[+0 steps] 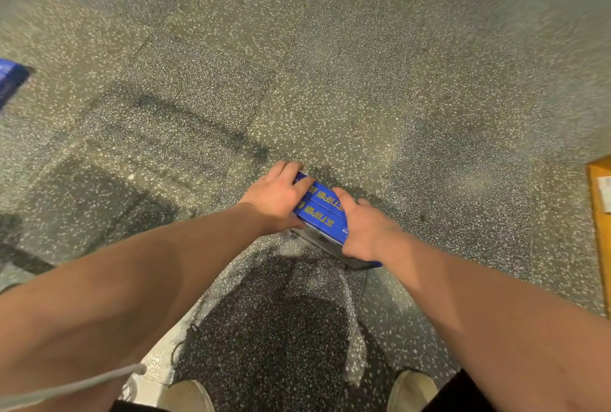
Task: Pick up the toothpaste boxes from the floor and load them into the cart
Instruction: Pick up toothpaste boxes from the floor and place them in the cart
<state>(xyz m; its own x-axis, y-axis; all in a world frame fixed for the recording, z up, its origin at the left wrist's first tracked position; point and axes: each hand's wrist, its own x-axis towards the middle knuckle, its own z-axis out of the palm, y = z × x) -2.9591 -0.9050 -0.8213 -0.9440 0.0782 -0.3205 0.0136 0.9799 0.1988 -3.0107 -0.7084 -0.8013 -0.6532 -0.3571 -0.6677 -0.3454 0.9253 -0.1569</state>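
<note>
Toothpaste boxes (322,213), long flat-sided cartons of glossy blue card with yellow characters printed along their top faces, are pressed side by side in a tight bundle low over the floor (330,64), a little ahead of the person's shoes (411,388). Whether the bundle rests on the floor or is just clear of it cannot be told. A darker layer shows beneath the blue tops (too shadowed to make out).

The left hand (276,200) clamps the bundle's left end, its fingers curled over the top and far edge. The right hand (363,229) grips the right end, its fingers bent over the top in the same way.

The floor is speckled terrazzo in grey slabs, some darker than others, with thin seams between them. Another blue carton (11,80), blurred, lies at the left edge, well apart. A pale cord (66,388) crosses the lower left corner.
</note>
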